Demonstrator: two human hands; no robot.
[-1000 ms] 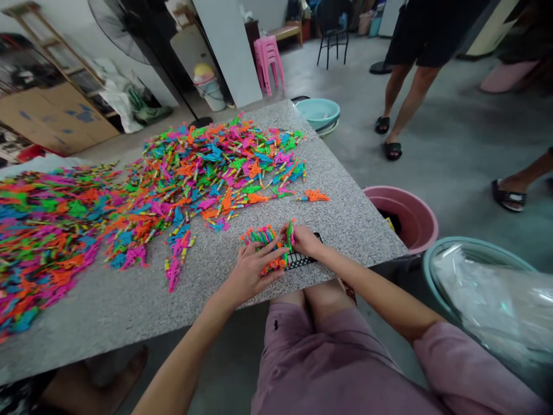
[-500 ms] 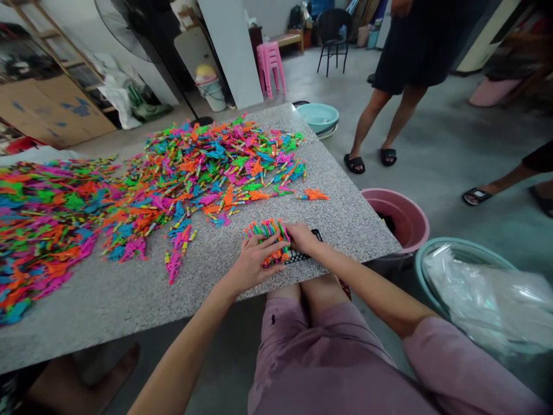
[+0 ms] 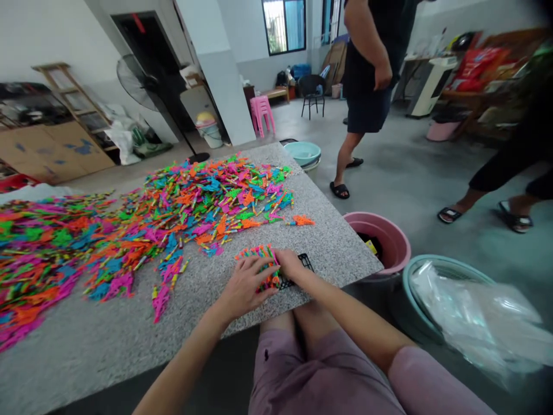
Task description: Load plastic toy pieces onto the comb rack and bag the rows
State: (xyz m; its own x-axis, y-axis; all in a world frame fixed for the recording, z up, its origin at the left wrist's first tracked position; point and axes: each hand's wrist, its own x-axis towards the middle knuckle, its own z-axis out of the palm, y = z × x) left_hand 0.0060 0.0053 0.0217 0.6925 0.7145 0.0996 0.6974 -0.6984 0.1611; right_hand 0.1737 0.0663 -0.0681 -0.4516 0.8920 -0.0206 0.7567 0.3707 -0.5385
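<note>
A small bundle of bright plastic toy pieces [image 3: 259,256] lies on a black grid tray [image 3: 305,263] near the front edge of a speckled grey table [image 3: 129,328]. My left hand [image 3: 244,285] rests flat on the bundle, fingers spread over it. My right hand [image 3: 290,266] presses against the bundle's right side, over the tray. A big heap of the same pieces [image 3: 173,210], in pink, orange, green and blue, covers the table's far and left parts. One orange piece [image 3: 301,220] lies apart at the heap's right edge.
A pink bucket [image 3: 389,237] and a teal tub holding clear plastic bags [image 3: 470,311] stand on the floor to my right. A teal basin [image 3: 302,153] sits beyond the table. One person [image 3: 367,75] stands nearby; another person's sandalled feet [image 3: 484,213] are at right.
My view has tilted up, showing more of the room. The standing person has stepped left, nearer the table. Both hands have stayed pressed on the bundle over the tray.
</note>
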